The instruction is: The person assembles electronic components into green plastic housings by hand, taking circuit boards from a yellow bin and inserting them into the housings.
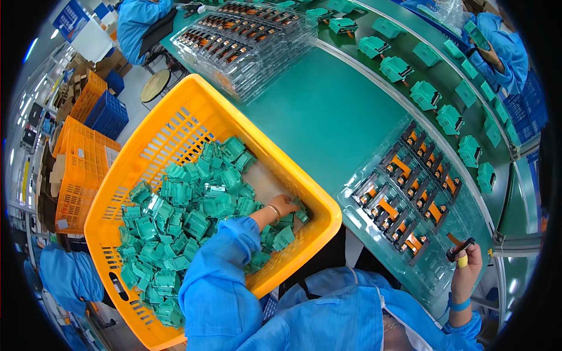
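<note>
My left hand (282,206) reaches down into a yellow plastic crate (266,153) heaped with green plastic housings (196,223). Its fingers are closed on one green housing (301,211) near the crate's right-hand wall. At the lower right, my right hand (464,270) pinches a small black component with an orange flex strip (460,248). A yellow wrap is on one finger of that hand. Beside it lies a transparent tray (374,243) holding rows of similar black-and-orange components (417,181).
Stacked transparent trays (240,50) stand at the table's far side. Beyond a metal rail, a green conveyor (410,55) carries spaced green housings. A co-worker (506,55) holds a green piece across it; another sits at the far left. Orange crates (85,167) stand on the left floor.
</note>
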The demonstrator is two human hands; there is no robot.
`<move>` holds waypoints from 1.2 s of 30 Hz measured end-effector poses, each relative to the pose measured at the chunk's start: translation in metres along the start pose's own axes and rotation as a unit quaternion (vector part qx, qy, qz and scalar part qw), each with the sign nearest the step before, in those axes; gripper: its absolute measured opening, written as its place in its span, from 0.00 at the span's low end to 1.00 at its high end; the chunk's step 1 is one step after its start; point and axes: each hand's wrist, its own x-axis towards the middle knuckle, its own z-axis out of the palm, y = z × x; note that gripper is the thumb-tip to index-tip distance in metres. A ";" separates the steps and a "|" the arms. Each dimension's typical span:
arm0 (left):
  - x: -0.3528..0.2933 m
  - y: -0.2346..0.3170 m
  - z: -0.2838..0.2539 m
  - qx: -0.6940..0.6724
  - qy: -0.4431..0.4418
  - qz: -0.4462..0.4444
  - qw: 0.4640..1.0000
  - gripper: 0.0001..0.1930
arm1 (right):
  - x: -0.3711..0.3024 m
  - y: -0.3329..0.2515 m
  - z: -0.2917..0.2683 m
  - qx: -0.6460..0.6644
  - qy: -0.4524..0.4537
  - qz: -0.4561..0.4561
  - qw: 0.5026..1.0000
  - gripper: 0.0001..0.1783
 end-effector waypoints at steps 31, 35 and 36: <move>-0.227 0.208 -0.102 -0.716 -0.145 0.212 0.649 0.24 | 0.014 -0.026 0.011 0.374 -0.103 0.154 0.909 0.06; -0.218 0.278 -0.061 -0.704 -0.202 0.108 0.672 0.33 | 0.016 -0.042 0.014 0.392 -0.140 0.151 0.897 0.07; -0.215 0.287 -0.056 -0.687 -0.247 0.130 0.671 0.30 | 0.018 -0.045 0.016 0.403 -0.146 0.135 0.893 0.07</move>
